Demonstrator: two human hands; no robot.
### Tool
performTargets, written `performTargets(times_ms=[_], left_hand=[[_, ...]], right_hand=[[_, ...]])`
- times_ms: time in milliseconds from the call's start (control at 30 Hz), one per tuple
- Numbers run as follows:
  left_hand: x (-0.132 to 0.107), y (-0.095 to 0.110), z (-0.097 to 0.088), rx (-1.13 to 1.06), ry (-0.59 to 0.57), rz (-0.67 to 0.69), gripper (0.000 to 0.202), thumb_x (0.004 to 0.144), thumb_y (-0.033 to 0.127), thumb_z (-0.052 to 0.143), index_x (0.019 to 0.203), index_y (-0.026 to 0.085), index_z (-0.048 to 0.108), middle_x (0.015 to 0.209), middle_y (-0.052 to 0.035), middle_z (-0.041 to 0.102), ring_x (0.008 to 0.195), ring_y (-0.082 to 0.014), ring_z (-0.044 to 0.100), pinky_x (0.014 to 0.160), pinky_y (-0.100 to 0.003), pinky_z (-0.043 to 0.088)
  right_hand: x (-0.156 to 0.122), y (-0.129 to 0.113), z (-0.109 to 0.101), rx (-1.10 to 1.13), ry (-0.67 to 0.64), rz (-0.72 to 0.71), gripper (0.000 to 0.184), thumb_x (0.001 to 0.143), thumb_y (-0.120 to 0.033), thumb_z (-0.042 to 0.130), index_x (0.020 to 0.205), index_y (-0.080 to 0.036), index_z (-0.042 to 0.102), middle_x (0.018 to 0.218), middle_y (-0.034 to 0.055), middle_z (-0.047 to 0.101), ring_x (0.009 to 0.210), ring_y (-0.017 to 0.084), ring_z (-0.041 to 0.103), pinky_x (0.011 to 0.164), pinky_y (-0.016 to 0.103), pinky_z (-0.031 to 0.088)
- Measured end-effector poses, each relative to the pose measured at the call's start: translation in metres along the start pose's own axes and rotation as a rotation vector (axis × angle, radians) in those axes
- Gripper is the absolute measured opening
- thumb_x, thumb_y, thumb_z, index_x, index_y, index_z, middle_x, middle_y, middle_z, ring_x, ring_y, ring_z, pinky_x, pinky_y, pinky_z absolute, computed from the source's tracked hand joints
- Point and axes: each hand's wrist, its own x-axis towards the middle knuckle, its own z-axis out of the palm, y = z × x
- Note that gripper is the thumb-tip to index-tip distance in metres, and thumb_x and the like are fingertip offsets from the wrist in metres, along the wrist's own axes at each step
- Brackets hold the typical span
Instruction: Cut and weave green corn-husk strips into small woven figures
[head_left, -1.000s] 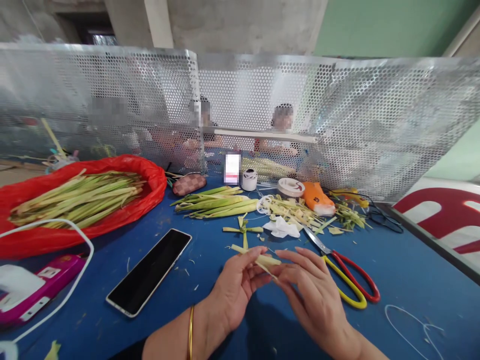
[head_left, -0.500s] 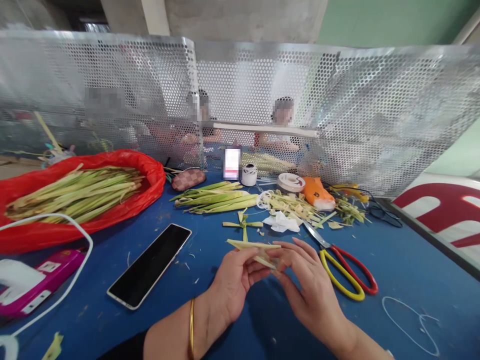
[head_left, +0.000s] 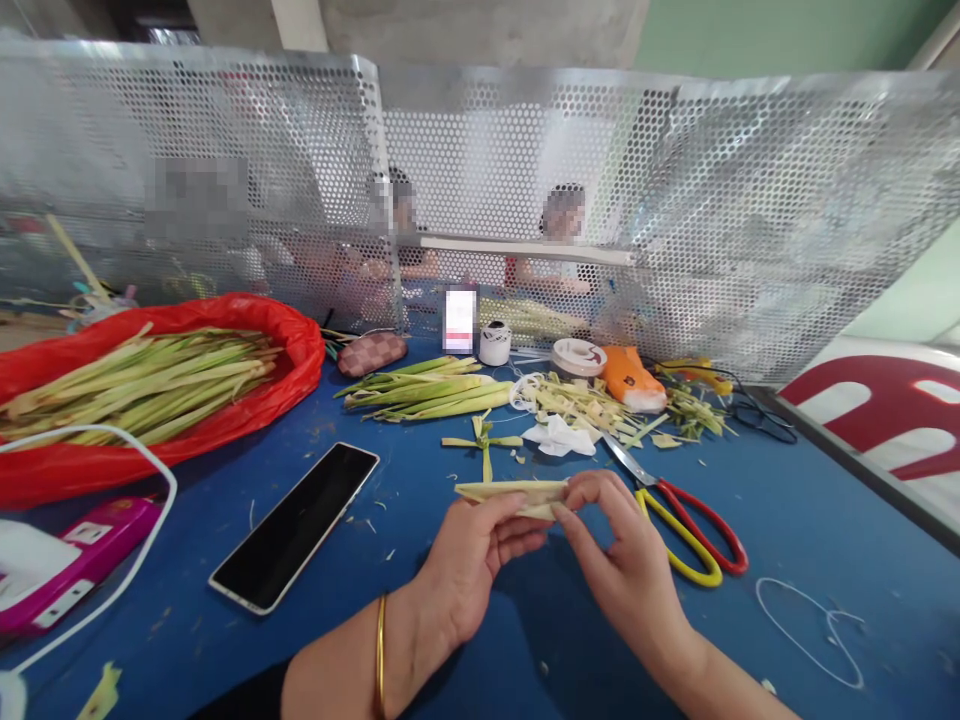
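Note:
Between my two hands is a pale green folded leaf strip (head_left: 510, 490), held level above the blue table. My left hand (head_left: 469, 555) is closed on its left part, thumb on top and fingers beneath. My right hand (head_left: 622, 550) pinches the strip's right end between thumb and forefinger. Just beyond my hands lies a small cross-shaped piece of knotted leaf (head_left: 484, 443). Scissors (head_left: 675, 515) with one red and one yellow handle rest open beside my right hand. A crumpled white tissue (head_left: 561, 436) lies near their blades.
A red plastic bag (head_left: 300, 350) full of long leaves stands left. A black phone (head_left: 296, 530) and a magenta power strip (head_left: 90, 560) lie nearer. Leaf bundles (head_left: 427, 392), a tape roll (head_left: 579, 357) and an orange packet (head_left: 630, 378) sit before a perforated metal screen (head_left: 495, 150); people are behind it.
The fingers of my right hand have drawn together into a pinch at the strip's right end. The strip's two layers now lie closer together. The view has shifted slightly.

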Motion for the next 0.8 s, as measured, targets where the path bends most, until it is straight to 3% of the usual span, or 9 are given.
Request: performTargets(times_ms=[133, 267, 433, 600, 700, 800], left_hand=[[0.0, 0.001, 0.001, 0.012, 0.001, -0.011, 0.026, 0.08, 0.017, 0.059, 0.099, 0.007, 0.073, 0.101, -0.0156, 0.074, 0.085, -0.0205, 0.071, 0.074, -0.027, 0.055], [0.001, 0.0, -0.001, 0.022, -0.007, -0.032, 0.027, 0.081, 0.017, 0.056, 0.099, 0.006, 0.073, 0.102, -0.0163, 0.073, 0.087, -0.0218, 0.071, 0.076, -0.028, 0.055], [0.0, -0.002, -0.002, 0.009, -0.039, -0.042, 0.028, 0.081, 0.022, 0.059, 0.101, 0.006, 0.072, 0.101, -0.0162, 0.073, 0.089, -0.0222, 0.07, 0.079, -0.029, 0.054], [-0.003, -0.008, 0.001, 0.067, -0.087, 0.062, 0.041, 0.064, 0.019, 0.079, 0.103, 0.012, 0.068, 0.103, -0.0115, 0.073, 0.097, -0.0211, 0.067, 0.087, -0.029, 0.05], [-0.003, -0.01, 0.003, 0.132, -0.037, 0.114, 0.035, 0.063, 0.017, 0.079, 0.096, 0.013, 0.068, 0.096, -0.0089, 0.074, 0.091, -0.0191, 0.067, 0.085, -0.03, 0.05], [-0.003, -0.011, 0.004, 0.164, 0.031, 0.119, 0.027, 0.066, 0.02, 0.076, 0.091, 0.011, 0.07, 0.088, -0.0089, 0.073, 0.079, -0.0179, 0.067, 0.08, -0.03, 0.051]], right_hand=[[0.001, 0.0, 0.002, 0.073, -0.001, 0.138, 0.012, 0.09, -0.024, 0.053, 0.078, -0.023, 0.049, 0.096, 0.0054, 0.062, 0.093, 0.02, 0.058, 0.08, 0.03, 0.045], [0.002, 0.0, 0.003, 0.137, -0.031, 0.263, 0.016, 0.091, -0.031, 0.052, 0.078, -0.022, 0.05, 0.072, -0.0006, 0.058, 0.067, 0.015, 0.054, 0.064, 0.026, 0.044], [0.002, 0.002, 0.004, 0.124, 0.009, 0.302, 0.019, 0.088, -0.033, 0.054, 0.074, -0.021, 0.052, 0.066, -0.0019, 0.056, 0.063, 0.014, 0.053, 0.061, 0.025, 0.043], [0.002, 0.002, 0.004, 0.134, 0.047, 0.329, 0.018, 0.085, -0.033, 0.056, 0.072, -0.021, 0.051, 0.065, -0.002, 0.057, 0.061, 0.014, 0.054, 0.06, 0.025, 0.044], [0.002, 0.001, 0.005, 0.13, 0.02, 0.334, 0.019, 0.083, -0.033, 0.057, 0.07, -0.021, 0.051, 0.063, -0.0024, 0.055, 0.06, 0.014, 0.053, 0.059, 0.025, 0.044], [0.002, 0.0, 0.006, 0.154, 0.001, 0.353, 0.014, 0.082, -0.033, 0.059, 0.079, -0.021, 0.052, 0.065, -0.0026, 0.056, 0.061, 0.015, 0.055, 0.06, 0.026, 0.045]])
